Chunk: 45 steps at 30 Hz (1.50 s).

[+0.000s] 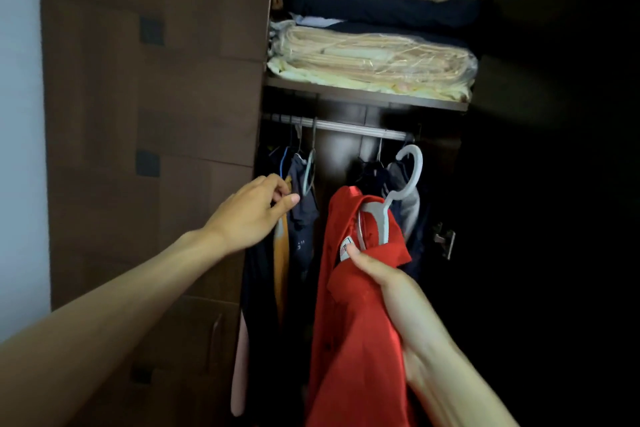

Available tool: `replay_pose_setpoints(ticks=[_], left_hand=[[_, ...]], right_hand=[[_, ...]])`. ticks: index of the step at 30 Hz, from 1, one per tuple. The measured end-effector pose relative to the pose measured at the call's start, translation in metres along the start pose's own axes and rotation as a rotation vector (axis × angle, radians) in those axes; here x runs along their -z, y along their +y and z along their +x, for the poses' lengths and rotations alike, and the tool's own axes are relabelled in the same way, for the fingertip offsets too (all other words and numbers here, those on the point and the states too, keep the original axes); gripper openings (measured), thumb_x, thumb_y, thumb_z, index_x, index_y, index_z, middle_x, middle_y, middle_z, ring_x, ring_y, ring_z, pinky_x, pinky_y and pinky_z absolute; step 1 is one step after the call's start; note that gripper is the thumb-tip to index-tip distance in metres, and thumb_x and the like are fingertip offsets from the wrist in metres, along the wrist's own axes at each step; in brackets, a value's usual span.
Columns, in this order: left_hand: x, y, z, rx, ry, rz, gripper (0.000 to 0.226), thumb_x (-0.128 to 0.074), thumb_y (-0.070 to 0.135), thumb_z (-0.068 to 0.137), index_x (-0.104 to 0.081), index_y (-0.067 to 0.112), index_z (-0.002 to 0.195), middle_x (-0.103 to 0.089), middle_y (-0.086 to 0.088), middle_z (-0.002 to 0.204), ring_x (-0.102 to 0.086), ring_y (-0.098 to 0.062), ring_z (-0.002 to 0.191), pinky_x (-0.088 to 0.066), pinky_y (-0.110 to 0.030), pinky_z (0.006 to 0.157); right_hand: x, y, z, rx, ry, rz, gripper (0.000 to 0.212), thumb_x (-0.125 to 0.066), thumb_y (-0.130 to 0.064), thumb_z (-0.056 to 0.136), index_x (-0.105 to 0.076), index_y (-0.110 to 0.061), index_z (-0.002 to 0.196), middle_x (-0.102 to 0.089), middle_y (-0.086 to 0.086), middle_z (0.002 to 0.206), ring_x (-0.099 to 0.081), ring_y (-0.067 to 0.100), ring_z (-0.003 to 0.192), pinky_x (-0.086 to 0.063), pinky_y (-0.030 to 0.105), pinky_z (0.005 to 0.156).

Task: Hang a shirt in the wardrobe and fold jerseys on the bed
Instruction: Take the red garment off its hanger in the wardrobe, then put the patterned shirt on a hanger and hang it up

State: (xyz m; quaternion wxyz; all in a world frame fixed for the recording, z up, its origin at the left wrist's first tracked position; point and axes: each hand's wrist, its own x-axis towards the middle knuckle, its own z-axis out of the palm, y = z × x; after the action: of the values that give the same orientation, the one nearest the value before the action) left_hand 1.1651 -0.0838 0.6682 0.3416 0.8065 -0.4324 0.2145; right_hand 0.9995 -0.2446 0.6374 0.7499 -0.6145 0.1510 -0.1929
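A red shirt (349, 305) hangs on a grey plastic hanger (398, 191), and my right hand (391, 291) is shut on the shirt's collar and the hanger's shoulder. The hanger's hook sits just below the silver wardrobe rail (349, 126), not over it. My left hand (256, 211) reaches into the wardrobe at the left and touches the dark hanging clothes (301, 204), its fingers partly curled; what they hold is unclear.
Dark garments (388, 177) hang at the rail's right end, with a gap between the two groups. A shelf (363, 95) above carries folded blankets and bagged bedding (374, 59). The brown wardrobe door (152, 107) stands at the left. The right side is dark.
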Motion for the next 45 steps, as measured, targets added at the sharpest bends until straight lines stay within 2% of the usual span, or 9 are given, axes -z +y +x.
replay_pose_setpoints(ticks=[2,8,20,25,30,32,35,40,45], left_hand=[[-0.003,-0.008,0.003,0.039,0.013,-0.016,0.029,-0.046,0.054,0.099,-0.056,0.028,0.108,-0.056,0.011,0.103,-0.055,-0.008,0.094,-0.051,-0.044,0.090],[-0.020,-0.019,0.044,0.094,0.018,-0.022,0.033,-0.048,0.052,0.099,-0.057,0.023,0.112,-0.059,0.005,0.107,-0.057,-0.012,0.100,-0.050,-0.038,0.091],[-0.095,-0.049,0.155,0.037,0.053,0.043,0.027,-0.047,0.054,0.099,-0.053,0.031,0.111,-0.054,0.014,0.103,-0.053,-0.002,0.095,-0.047,-0.024,0.087],[-0.114,-0.071,0.151,-0.001,0.104,0.020,0.011,-0.045,0.044,0.101,-0.052,0.037,0.096,-0.055,0.018,0.097,-0.056,-0.001,0.095,-0.046,-0.022,0.083],[-0.109,-0.090,0.131,0.024,0.124,0.028,0.008,-0.048,0.041,0.100,-0.053,0.036,0.096,-0.058,0.016,0.093,-0.058,-0.005,0.092,-0.044,-0.016,0.076],[-0.105,-0.086,0.118,0.024,0.119,0.025,0.006,-0.050,0.038,0.100,-0.054,0.036,0.099,-0.059,0.015,0.092,-0.059,-0.005,0.092,-0.044,-0.015,0.076],[-0.091,-0.066,0.093,0.020,0.116,0.003,0.005,-0.053,0.034,0.100,-0.056,0.032,0.103,-0.060,0.014,0.092,-0.060,-0.007,0.090,-0.044,-0.013,0.073],[-0.034,-0.048,0.018,0.127,0.191,0.180,0.006,-0.050,0.032,0.102,-0.054,0.029,0.103,-0.056,0.014,0.092,-0.056,-0.006,0.089,-0.043,-0.017,0.076],[0.050,-0.018,-0.124,0.417,0.228,0.443,0.016,-0.044,0.038,0.103,-0.052,0.026,0.107,-0.057,0.009,0.102,-0.054,-0.008,0.089,-0.045,-0.028,0.083]], right_hand=[[-0.007,-0.001,0.026,-0.049,-0.007,0.070,0.036,-0.060,-0.021,0.101,-0.064,0.003,0.128,-0.066,0.018,0.126,-0.073,0.006,0.079,-0.048,0.011,0.069],[-0.014,-0.034,0.127,0.050,-0.012,0.062,0.020,-0.068,-0.027,0.095,-0.070,-0.007,0.092,-0.072,0.009,0.067,-0.066,0.020,0.048,-0.054,0.026,0.047],[0.014,-0.068,0.379,0.177,0.090,0.007,0.026,-0.070,-0.022,0.094,-0.069,0.001,0.106,-0.069,0.015,0.083,-0.064,0.027,0.065,-0.056,0.047,0.080],[0.043,-0.080,0.453,0.191,0.181,-0.031,0.018,-0.062,-0.010,0.099,-0.063,-0.004,0.115,-0.064,0.011,0.084,-0.063,0.020,0.056,-0.050,0.020,0.039],[0.046,-0.058,0.470,0.191,0.270,-0.170,0.061,-0.074,-0.046,0.085,-0.065,0.005,0.118,-0.068,0.025,0.121,-0.069,0.034,0.095,-0.057,0.047,0.087],[0.039,-0.050,0.432,0.311,0.420,-0.501,0.101,-0.070,-0.079,0.069,-0.058,0.004,0.126,-0.062,0.026,0.128,-0.067,0.032,0.103,-0.055,0.047,0.088],[0.022,-0.034,0.351,0.766,0.602,-0.826,0.059,-0.071,-0.044,0.087,-0.053,-0.005,0.128,-0.052,0.019,0.125,-0.058,0.038,0.111,-0.051,0.045,0.088],[-0.043,-0.003,0.239,0.874,0.000,-0.426,0.017,-0.075,-0.023,0.088,-0.063,-0.017,0.098,-0.062,0.002,0.077,-0.062,0.017,0.068,-0.051,0.028,0.067],[-0.128,0.051,0.123,0.862,-0.485,-0.512,0.023,-0.071,-0.034,0.091,-0.060,-0.029,0.110,-0.069,-0.013,0.086,-0.068,0.005,0.072,-0.058,0.027,0.069]])
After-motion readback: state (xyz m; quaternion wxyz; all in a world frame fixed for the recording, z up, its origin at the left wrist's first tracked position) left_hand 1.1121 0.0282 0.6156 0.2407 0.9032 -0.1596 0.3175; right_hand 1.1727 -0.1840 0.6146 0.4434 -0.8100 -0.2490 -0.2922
